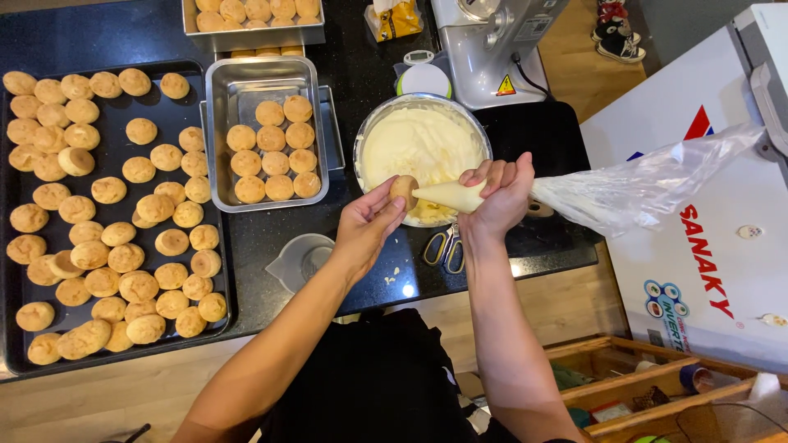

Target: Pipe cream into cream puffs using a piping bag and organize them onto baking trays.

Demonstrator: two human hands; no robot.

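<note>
Over the round steel bowl of pale cream [420, 143]: left hand [367, 226] pinches one small golden puff [403, 189], right hand [501, 195] is clenched on a clear plastic piping bag [574, 195], tip at the puff. Left of bowl, steel tray [264, 74] holds about a dozen puffs, likely filled; farther left, black sheet [115, 156] still carries dozens.

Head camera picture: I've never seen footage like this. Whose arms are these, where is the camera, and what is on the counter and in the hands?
The camera sits on a person's head, looking down at their own two bare arms. The left hand holds a small round puff. The right hand squeezes a clear piping bag, its tip against the puff. On the black counter lie a dark tray of baked puffs, a steel pan holding more, a bowl of cream, scissors and a small measuring cup.
</note>
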